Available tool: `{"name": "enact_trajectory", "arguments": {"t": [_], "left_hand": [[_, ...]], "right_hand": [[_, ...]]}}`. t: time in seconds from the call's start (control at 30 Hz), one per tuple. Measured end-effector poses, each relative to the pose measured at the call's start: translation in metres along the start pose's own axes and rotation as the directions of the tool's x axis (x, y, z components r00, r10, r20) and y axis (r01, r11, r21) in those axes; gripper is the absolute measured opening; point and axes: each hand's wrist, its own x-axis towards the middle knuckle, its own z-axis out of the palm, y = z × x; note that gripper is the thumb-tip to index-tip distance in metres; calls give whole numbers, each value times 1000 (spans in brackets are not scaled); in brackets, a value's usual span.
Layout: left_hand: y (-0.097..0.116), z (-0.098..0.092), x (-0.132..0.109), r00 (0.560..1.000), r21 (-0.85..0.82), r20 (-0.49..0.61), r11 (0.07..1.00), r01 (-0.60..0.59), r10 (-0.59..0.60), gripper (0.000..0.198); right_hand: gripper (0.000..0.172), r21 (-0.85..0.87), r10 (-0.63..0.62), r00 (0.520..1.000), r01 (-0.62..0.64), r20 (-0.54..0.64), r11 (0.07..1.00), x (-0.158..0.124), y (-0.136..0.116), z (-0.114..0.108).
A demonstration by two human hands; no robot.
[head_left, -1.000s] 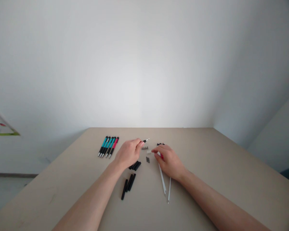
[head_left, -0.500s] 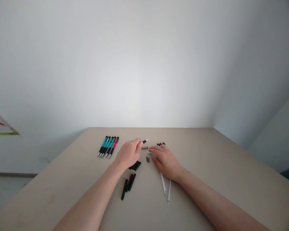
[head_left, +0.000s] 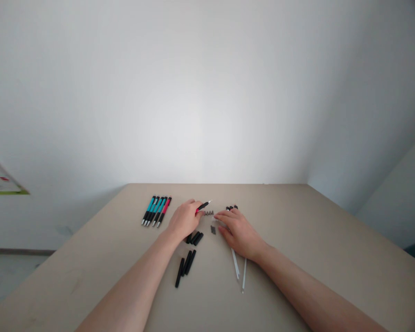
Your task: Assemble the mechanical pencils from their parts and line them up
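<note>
My left hand (head_left: pixel 185 217) is closed around a pen (head_left: pixel 204 205) with a black grip and a bit of red barrel showing. The pen's thin pale tip points up and to the right. Just below it stand several small grey metal cones (head_left: pixel 209 213). My right hand (head_left: pixel 241 234) rests on the table, thumb and fingers apart. By its fingertips is a small pale spot I cannot make out. Small dark springs (head_left: pixel 213 229) lie between the hands. White refills (head_left: pixel 235 263) stick out from under my right palm and wrist.
Several assembled pens (head_left: pixel 157 211), turquoise and one pink-red, lie in a row at the left of the table (head_left: pixel 100 258). Short black pieces (head_left: pixel 197 238) and longer black tubes (head_left: pixel 190 263) lie near my left forearm. Black-ended parts (head_left: pixel 231 207) show behind my right hand. A wall (head_left: pixel 207 92) rises behind.
The pen in my left hand has shifted within the fingers, so more of its black grip and some red now show. My right hand has stayed nearly still.
</note>
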Motion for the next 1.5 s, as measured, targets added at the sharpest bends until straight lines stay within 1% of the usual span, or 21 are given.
{"name": "enact_trajectory", "arguments": {"t": [0.23, 0.47, 0.6, 0.73, 0.8, 0.9, 1.0, 1.07, 1.13, 1.23, 1.37, 1.47, 1.5], "left_hand": [[-2, 4, 4, 999, 41, 45, 999, -13, 11, 18], [0, 3, 4, 998, 20, 59, 1000, 6, -7, 18], [1, 1, 2, 997, 22, 71, 999, 24, -25, 17], [2, -2, -1, 997, 8, 78, 1000, 12, -12, 16], [5, -6, -3, 999, -19, 54, 1000, -2, 3, 15], [13, -11, -6, 998, -105, -1, 993, -57, 57, 16], [22, -15, -10, 989, -216, -17, 965, -149, 149, 18], [26, -16, -12, 982, -286, -8, 940, -185, 190, 19], [27, -15, -13, 979, -341, 1, 921, -191, 204, 20], [27, -13, -13, 983, -383, 11, 909, -166, 184, 22], [27, -11, -12, 986, -403, 21, 904, -145, 168, 29], [27, -12, -12, 983, -394, 18, 905, -162, 184, 28], [27, -12, -13, 981, -388, 18, 906, -171, 193, 29]], "right_hand": [[30, 17, 4, 1000, -4, -21, 1000, 0, 1, -1], [31, 34, 35, 999, -35, 3, 999, 1, -2, -2], [32, 41, 50, 999, -50, 0, 998, 1, -2, -2], [31, 52, 62, 998, -61, -25, 997, 1, 1, -1], [28, 68, 69, 996, -65, -60, 996, 2, 1, -1], [21, 110, 73, 990, -59, -123, 992, 3, -2, -4], [18, 176, 44, 986, -15, -160, 984, 3, -8, -8], [11, 204, 23, 985, 12, -169, 979, 3, -11, -10], [6, 216, 17, 985, 20, -170, 976, 4, -12, -11], [5, 223, 30, 987, 7, -161, 975, 4, -12, -10], [4, 220, 24, 983, 16, -180, 975, 3, -12, -10], [3, 218, 4, 978, 43, -209, 975, 3, -15, -11], [6, 220, -3, 978, 50, -211, 974, 3, -15, -11]]}}
